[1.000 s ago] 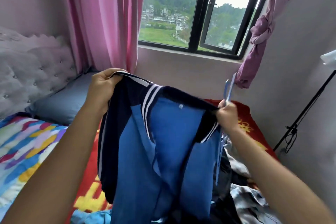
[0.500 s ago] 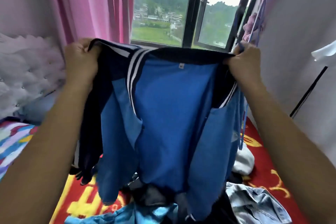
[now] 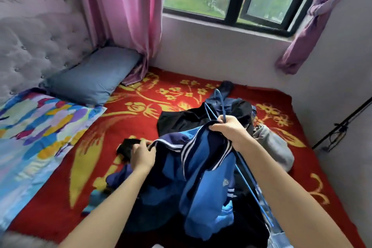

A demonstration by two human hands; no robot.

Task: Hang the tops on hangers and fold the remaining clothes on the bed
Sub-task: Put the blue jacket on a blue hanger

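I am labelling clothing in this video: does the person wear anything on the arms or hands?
Nothing that shows. The left forearm and right forearm are bare to the picture's edge, with no sleeve or cuff. The left hand and right hand have no gloves; no watch, bracelet or ring shows on the sides in view.

Clothes pile point(image 3: 181, 119) ahead; open blanket point(image 3: 96, 147) leftward.
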